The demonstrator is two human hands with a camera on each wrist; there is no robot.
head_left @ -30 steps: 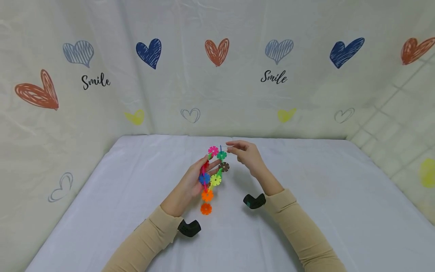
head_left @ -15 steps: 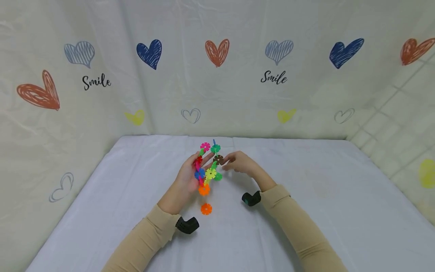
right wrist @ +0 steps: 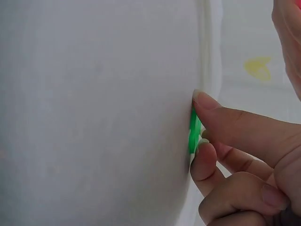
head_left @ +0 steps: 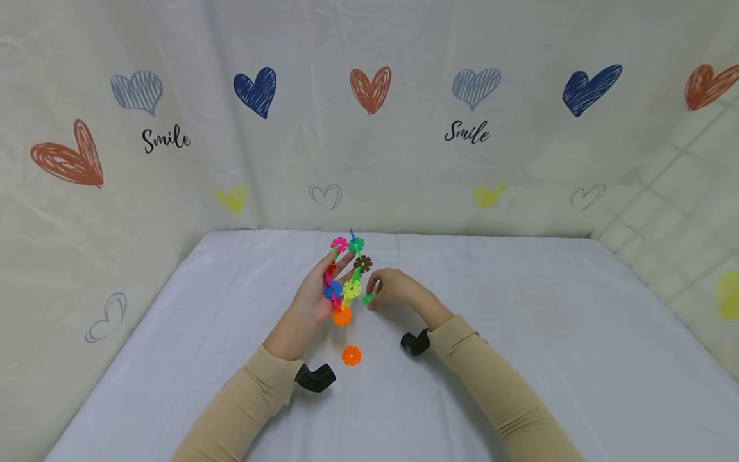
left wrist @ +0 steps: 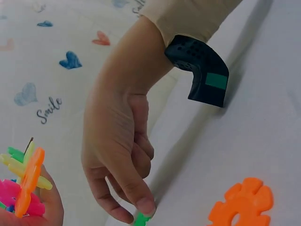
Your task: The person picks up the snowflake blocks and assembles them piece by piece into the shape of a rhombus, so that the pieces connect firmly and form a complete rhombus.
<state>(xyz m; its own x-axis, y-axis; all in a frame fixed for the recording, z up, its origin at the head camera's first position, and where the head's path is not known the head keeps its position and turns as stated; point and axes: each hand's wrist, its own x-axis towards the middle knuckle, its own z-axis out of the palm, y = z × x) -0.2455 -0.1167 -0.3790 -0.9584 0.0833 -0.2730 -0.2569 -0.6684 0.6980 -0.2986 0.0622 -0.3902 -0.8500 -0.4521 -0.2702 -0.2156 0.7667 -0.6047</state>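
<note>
My left hand (head_left: 314,299) holds a chain of interlocking plastic flower discs (head_left: 351,289) above the table, thumb against it. Pink, teal, brown, red, blue, yellow and orange pieces show, with a blue one sticking up at the top. To its right, my right hand (head_left: 396,286) is low over the cloth and pinches a loose green flower disc (right wrist: 193,132) by its edges; the right wrist view shows thumb and finger at either end of it. A single orange flower disc (head_left: 351,355) lies flat on the table, nearer to me than both hands.
A white cloth (head_left: 519,333) covers the table. Behind it hangs a pale backdrop (head_left: 404,167) with printed hearts and lettering. A black wrist device (head_left: 315,378) sits under the left cuff, another black device (head_left: 416,343) beside the right cuff.
The left hand has shifted left and slightly away with the chain. From near the chain's top, the right hand has come down to the table and taken hold of the green disc.
</note>
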